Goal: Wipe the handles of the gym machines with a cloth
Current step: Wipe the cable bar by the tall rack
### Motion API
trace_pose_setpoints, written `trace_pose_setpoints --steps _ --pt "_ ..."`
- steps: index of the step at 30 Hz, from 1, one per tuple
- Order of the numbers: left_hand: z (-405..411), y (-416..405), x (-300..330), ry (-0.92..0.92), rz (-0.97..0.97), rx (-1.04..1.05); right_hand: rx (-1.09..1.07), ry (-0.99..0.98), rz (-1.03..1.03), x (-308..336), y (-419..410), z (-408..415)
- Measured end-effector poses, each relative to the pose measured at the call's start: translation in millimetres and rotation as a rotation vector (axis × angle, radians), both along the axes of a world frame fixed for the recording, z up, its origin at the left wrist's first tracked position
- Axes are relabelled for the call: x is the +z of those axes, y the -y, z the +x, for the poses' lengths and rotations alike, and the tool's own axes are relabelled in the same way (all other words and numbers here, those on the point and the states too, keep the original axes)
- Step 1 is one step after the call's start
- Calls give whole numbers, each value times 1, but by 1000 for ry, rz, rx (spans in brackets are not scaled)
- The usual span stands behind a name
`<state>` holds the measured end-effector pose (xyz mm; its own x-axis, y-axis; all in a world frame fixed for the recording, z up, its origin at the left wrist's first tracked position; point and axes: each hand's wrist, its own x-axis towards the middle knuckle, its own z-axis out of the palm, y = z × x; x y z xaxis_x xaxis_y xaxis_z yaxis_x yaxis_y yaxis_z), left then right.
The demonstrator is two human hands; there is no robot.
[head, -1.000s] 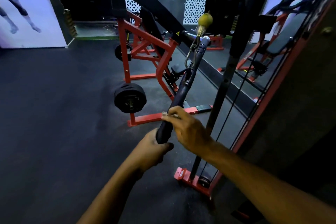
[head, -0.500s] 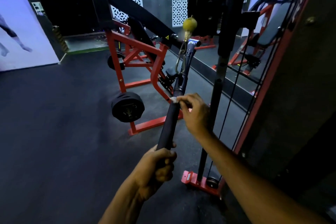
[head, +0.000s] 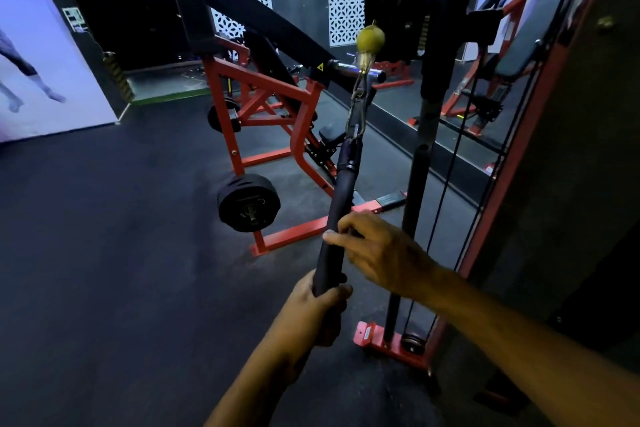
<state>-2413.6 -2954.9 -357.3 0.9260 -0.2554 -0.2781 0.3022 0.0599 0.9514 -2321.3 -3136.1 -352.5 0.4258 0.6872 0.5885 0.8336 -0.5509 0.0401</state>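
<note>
A long black bar handle (head: 341, 198) hangs slanted from a metal clip (head: 358, 107) under a yellow ball stop (head: 370, 36) on the cable. My left hand (head: 318, 315) is closed around the bar's lower end. A short way higher, my right hand (head: 381, 253) pinches around the bar. Only a pale scrap of the cloth (head: 327, 236) shows at its fingertips; the rest is hidden under the fingers.
The cable machine's black upright (head: 419, 184) and cables stand just right of the bar on a red base (head: 388, 347). A red plate-loaded machine (head: 298, 97) with a black weight plate (head: 247, 206) stands behind. Dark rubber floor (head: 104, 253) lies to the left.
My right hand slid up the bar away from the left hand, then came partway back down. My left hand kept its grip on the lower end.
</note>
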Motion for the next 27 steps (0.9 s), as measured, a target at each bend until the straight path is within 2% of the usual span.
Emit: trace_pose_setpoints --steps 2,4,5,7,13,15,18,21,24,27 --pt "-3 11 1 98 215 71 -59 -1 -15 14 5 18" --pt "-8 20 0 193 404 109 -124 -80 67 25 6 31" --pt "-9 24 1 222 437 105 -143 -146 137 29 3 34" --pt "-9 28 3 208 358 82 -182 -255 273 32 -6 34" --pt "13 13 15 39 -119 -120 -356 -382 493 32 -12 19" --pt "29 4 17 118 -105 -183 -363 -419 553 39 -7 17" --pt "71 -11 13 418 235 -249 -351 -473 569 48 -3 21" --pt "125 -28 12 943 627 -152 -331 -510 537 55 -6 25" --pt "179 -41 27 1417 850 -7 -355 -522 532 64 -8 31" --pt "224 -44 42 1789 1008 -95 -407 -507 541 79 -6 28"
